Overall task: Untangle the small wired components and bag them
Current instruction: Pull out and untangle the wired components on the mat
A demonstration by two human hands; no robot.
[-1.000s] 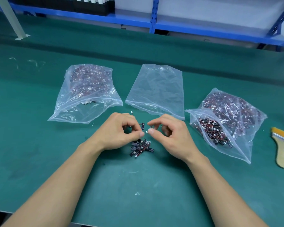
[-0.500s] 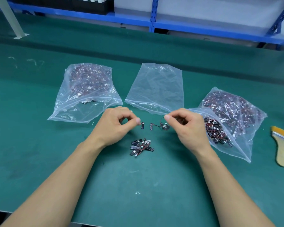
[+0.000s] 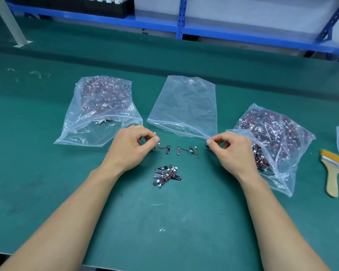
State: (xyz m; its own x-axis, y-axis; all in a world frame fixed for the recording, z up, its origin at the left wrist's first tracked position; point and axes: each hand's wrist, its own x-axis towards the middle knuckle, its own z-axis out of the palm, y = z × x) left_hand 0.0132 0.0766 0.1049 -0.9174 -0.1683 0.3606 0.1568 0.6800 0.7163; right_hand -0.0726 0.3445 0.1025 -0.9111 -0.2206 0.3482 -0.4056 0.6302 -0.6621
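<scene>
A small black wired component (image 3: pixel 167 149) is being pinched by its wire in the left hand (image 3: pixel 133 147); a second such component (image 3: pixel 206 145) is being pinched in the right hand (image 3: pixel 231 151), midway between the green table's (image 3: pixel 47 192) side edges.

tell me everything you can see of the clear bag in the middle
The middle bag is clear thin plastic, wrinkled and glossy, and looks empty. It lies flat on the green mat, its sealing strip along the near edge. It sits between the left full bag and the right full bag. Its near right corner ends close to the right hand; contact cannot be told.
</scene>
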